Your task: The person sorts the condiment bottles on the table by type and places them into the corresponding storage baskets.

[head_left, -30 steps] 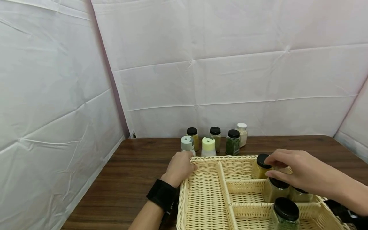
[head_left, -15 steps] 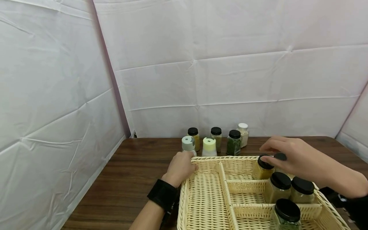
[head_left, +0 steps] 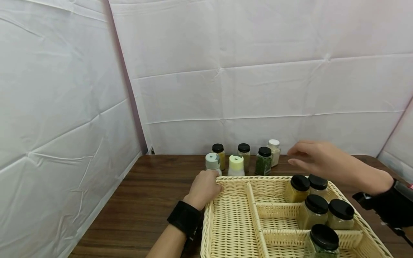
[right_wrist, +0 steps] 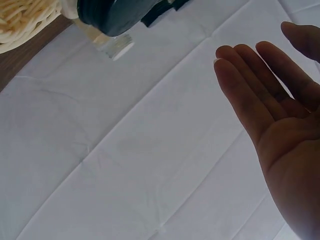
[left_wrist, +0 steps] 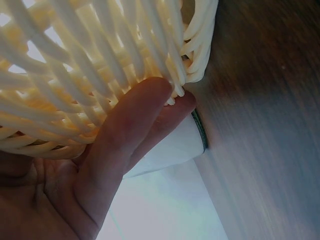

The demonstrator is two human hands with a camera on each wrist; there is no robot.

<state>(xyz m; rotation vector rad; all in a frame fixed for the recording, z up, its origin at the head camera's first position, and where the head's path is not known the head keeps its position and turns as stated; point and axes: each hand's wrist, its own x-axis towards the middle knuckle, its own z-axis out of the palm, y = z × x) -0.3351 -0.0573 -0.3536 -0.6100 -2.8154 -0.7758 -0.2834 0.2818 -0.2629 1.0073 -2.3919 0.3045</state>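
A cream wicker basket [head_left: 230, 215] with dividers stands on the dark wooden table [head_left: 151, 193]. My left hand [head_left: 206, 184] holds its far left corner, with the fingers [left_wrist: 130, 135] lying against the outside of the woven wall [left_wrist: 75, 65]. My right hand [head_left: 298, 157] hovers open above the basket's far right part, palm and straight fingers [right_wrist: 255, 90] holding nothing. Below it stand a yellow jar [head_left: 297, 189] and a pale jar [head_left: 317, 184], both with black lids.
Two more black-lidded jars [head_left: 314, 212] [head_left: 340, 214] fill the middle right compartment, and a green jar [head_left: 322, 240] the near one. Behind the basket, by the white cloth wall, stand several small bottles, among them a green herb jar [head_left: 264, 161] and a yellow-capped bottle [head_left: 236, 165].
My right hand has let go of a black-lidded jar next to the yellow jar in the far right compartment, then risen and moved back. The left hand has stayed on the basket corner.
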